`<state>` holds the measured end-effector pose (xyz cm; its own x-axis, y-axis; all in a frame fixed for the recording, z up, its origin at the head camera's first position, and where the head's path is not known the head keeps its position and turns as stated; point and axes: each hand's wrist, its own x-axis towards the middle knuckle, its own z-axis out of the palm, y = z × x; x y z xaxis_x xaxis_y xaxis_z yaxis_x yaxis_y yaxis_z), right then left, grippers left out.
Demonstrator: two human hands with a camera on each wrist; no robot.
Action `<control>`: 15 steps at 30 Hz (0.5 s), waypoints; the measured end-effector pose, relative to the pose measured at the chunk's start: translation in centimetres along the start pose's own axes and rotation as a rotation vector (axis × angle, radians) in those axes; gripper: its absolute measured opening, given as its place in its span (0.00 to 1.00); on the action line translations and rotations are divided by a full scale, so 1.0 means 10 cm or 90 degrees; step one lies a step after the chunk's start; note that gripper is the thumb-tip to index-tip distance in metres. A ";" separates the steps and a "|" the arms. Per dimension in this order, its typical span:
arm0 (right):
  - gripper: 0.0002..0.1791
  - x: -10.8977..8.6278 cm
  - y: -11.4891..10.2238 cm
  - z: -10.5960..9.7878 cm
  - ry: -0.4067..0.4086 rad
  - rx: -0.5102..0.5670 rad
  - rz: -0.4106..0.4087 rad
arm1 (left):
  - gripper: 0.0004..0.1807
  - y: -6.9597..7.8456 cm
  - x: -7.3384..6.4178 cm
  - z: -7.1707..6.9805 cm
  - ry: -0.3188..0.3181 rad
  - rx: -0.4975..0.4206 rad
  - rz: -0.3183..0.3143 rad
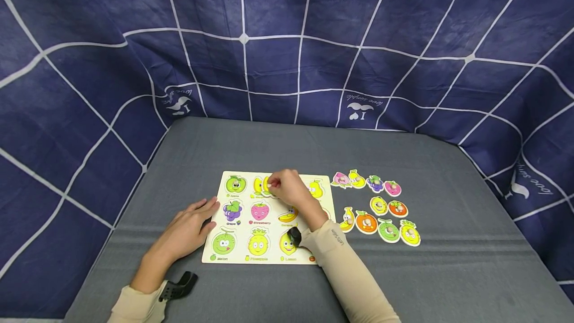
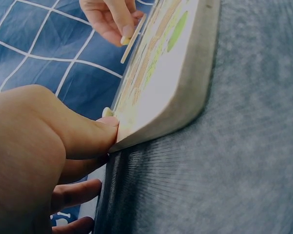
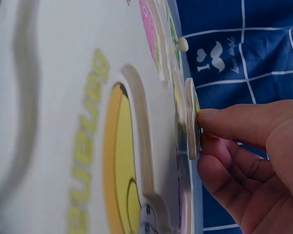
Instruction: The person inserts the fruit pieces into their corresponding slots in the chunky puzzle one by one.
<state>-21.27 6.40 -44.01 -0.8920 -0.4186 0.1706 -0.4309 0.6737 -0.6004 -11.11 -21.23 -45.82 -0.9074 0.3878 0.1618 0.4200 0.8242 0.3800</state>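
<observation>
With the right hand (image 1: pixel 291 191), pinches a yellow fruit piece (image 3: pixel 190 122) by its knob (image 2: pixel 124 41), fingers nearly together, just above the puzzle board (image 1: pixel 274 233). Touches the board's left edge with the left hand (image 1: pixel 186 228), fingers relaxed. Likely light, stiff wood; best gripped by that knob.

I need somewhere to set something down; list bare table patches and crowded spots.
Bare gray cloth lies between the fruit puzzle board and the navy curtain, and right of the loose pineapple piece. Crowded: around the left hand, the right hand and the loose pieces.
</observation>
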 end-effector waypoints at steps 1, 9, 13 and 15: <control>0.03 0.01 0.00 0.01 0.000 0.000 -0.003 | 0.27 0.00 0.00 0.00 0.000 -0.001 -0.001; 0.03 0.06 -0.03 0.06 0.003 -0.002 -0.026 | 0.27 0.02 0.00 -0.01 -0.004 0.002 -0.007; 0.03 0.08 -0.04 0.08 0.000 -0.006 -0.024 | 0.28 0.02 0.01 0.00 -0.003 0.005 -0.006; 0.03 0.09 -0.04 0.09 -0.005 -0.007 -0.017 | 0.27 0.02 0.01 0.00 -0.002 0.006 -0.004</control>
<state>-21.73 5.17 -44.34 -0.8790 -0.4413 0.1807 -0.4565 0.6691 -0.5864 -11.13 -21.01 -45.70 -0.9101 0.3836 0.1567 0.4142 0.8306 0.3722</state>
